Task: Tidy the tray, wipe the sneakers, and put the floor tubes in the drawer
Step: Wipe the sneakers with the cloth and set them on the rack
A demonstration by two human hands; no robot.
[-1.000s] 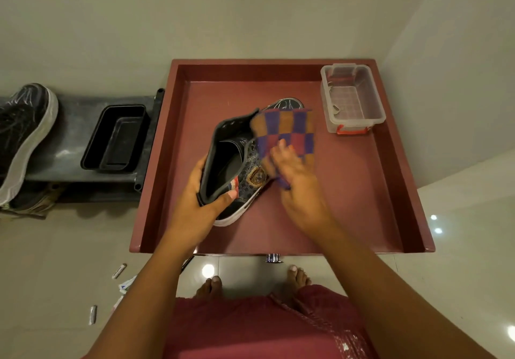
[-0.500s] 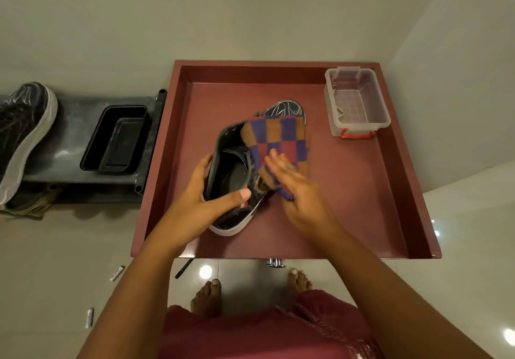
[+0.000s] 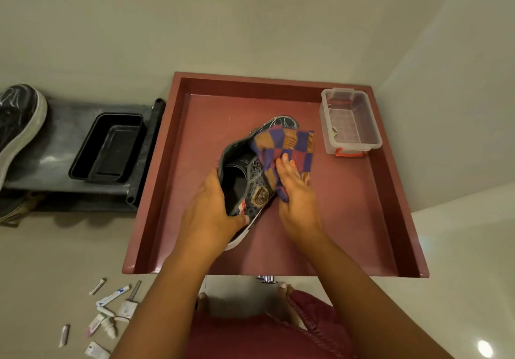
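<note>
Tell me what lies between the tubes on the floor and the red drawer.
Nothing visible blocks them. The tubes lie scattered on bare floor just left of the drawer's front corner. Both hands are busy: left hand grips the sneaker, right hand presses the cloth.

We look down into a red tray [image 3: 390, 191] where our left hand [image 3: 209, 213] grips the heel of a dark sneaker [image 3: 250, 188]; our right hand [image 3: 295, 194] presses a checkered cloth [image 3: 289, 144] against its side; a clear plastic box [image 3: 351, 122] sits in the tray's far right corner; small tubes [image 3: 111, 300] lie scattered on the floor at lower left; a black container [image 3: 107, 148] and a second sneaker [image 3: 19, 124] rest on a grey shelf [image 3: 55, 163] to the left.
</note>
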